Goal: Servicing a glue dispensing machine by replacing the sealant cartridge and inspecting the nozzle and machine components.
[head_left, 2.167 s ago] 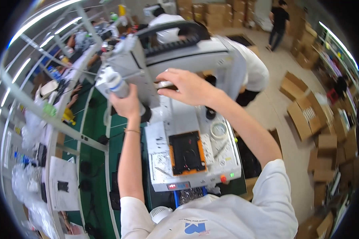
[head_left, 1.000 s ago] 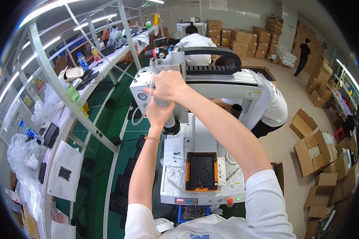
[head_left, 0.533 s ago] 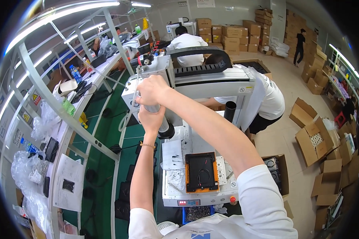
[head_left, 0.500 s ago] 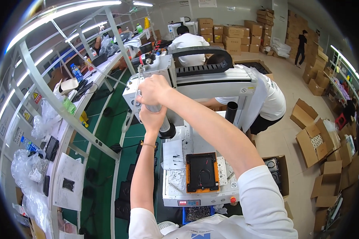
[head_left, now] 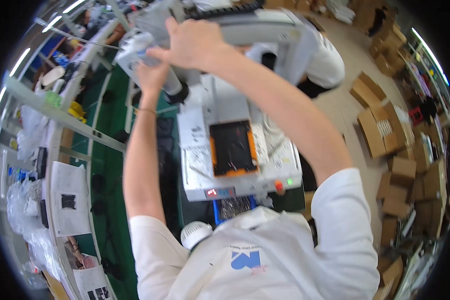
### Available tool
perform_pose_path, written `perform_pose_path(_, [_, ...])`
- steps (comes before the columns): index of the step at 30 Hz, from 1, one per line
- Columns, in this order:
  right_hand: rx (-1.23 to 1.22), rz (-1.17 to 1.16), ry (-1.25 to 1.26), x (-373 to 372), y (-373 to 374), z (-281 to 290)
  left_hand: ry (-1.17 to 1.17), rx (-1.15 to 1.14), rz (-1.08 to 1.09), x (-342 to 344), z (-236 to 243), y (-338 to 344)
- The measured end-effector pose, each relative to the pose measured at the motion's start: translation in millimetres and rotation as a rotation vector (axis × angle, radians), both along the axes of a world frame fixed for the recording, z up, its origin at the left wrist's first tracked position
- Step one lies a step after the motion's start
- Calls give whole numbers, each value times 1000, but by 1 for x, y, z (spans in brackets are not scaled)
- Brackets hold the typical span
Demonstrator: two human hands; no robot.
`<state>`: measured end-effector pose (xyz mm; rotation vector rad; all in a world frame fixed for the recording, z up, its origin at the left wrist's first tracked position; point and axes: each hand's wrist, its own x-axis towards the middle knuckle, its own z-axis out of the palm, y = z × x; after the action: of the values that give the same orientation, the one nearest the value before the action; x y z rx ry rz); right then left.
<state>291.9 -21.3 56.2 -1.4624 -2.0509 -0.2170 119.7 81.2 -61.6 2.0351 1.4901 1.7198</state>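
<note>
The left grip (head_left: 153, 77) is curled around the pale cylinder (head_left: 173, 85), whose black end points down and right of it. Just right and above, the right grip (head_left: 197, 44) has come loose from its wrap of half a second ago: thumb and forefinger spread apart, though whether the thumb touches the cylinder I cannot tell. Below both grips, the black panel (head_left: 231, 145) still lies in its orange frame (head_left: 255, 150).

I see the left hand (head_left: 152, 76) curled at the frame's upper left, left forearm (head_left: 144, 155) nearly upright. The right hand (head_left: 197, 44) hovers just above, thumb (head_left: 158, 53) spread, right forearm (head_left: 275, 97) slanting.
</note>
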Motion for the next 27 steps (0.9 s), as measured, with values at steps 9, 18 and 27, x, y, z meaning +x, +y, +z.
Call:
perform_pose_path(9, [-93, -225, 529, 237, -284, -229, 128, 14, 456, 30, 23, -22])
perform_pose_path(18, [-636, -474, 538, 185, -353, -469, 402, -151, 349, 13, 27, -48])
perform_pose_path(27, [-601, -574, 878, 201, -371, -483, 406, 272, 139, -10, -12, -101])
